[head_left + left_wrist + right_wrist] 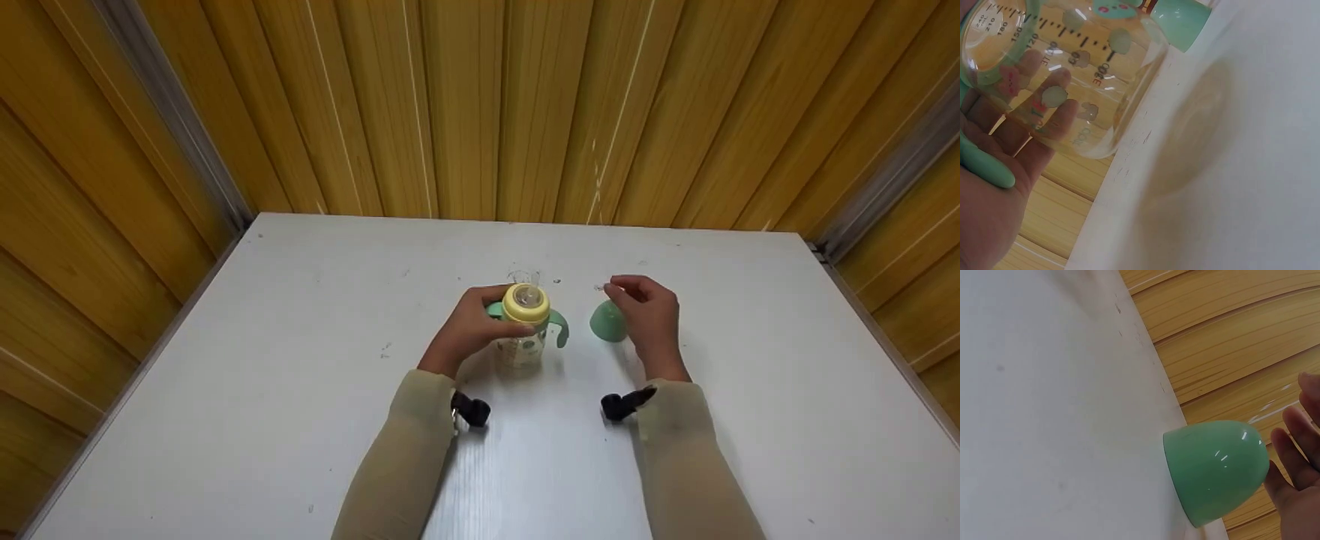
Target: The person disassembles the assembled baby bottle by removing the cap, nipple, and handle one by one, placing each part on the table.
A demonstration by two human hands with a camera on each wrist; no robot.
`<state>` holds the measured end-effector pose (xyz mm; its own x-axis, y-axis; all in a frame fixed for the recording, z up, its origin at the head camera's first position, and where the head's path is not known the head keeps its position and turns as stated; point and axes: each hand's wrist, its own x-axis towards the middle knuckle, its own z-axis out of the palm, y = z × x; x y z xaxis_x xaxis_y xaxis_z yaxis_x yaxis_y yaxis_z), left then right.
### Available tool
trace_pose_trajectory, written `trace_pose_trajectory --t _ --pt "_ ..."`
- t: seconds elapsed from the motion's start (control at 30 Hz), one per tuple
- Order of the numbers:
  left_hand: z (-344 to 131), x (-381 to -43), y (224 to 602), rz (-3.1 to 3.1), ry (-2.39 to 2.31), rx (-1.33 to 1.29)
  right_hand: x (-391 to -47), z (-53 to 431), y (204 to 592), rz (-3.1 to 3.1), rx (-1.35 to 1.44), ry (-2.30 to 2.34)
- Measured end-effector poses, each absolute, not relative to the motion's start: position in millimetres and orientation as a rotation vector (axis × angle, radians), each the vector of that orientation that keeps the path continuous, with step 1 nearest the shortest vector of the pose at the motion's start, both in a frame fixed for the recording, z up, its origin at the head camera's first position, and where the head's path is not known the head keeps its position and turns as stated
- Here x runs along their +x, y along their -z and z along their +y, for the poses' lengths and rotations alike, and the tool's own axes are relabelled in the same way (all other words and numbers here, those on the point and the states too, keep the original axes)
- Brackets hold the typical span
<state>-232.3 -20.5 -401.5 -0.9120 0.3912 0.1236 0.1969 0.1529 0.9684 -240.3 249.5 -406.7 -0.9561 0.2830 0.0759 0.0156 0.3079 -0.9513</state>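
My left hand (pixel 472 324) grips a clear baby bottle (pixel 520 351) with a yellow collar, a transparent nipple and green side handles. Its thumb lies across the front of the collar. The left wrist view shows the bottle's printed scale (pixel 1050 34) and fingers (pixel 1061 121) behind the clear wall; the base is held off the table, with a shadow below. A green dome-shaped cap (pixel 1216 469) stands on the table to the right of the bottle. My right hand (pixel 651 319) hovers at the cap's top, fingers loosely bent and not around it; whether a fingertip touches it I cannot tell.
Both hands work over a white table (pixel 300 420) with small scuff marks. Yellow wood-patterned panels (pixel 465 112) rise behind its far edge and on both sides. Black wrist cameras (pixel 472 411) sit on the inner side of each forearm.
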Motion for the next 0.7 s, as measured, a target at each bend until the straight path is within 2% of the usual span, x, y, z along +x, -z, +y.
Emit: trace_pose_trajectory --t 0.7 --pt "-17.2 -233.7 400.0 2.288 -1.825 0.511 -232.1 245.3 377.3 -2.337 -0.084 -1.773"
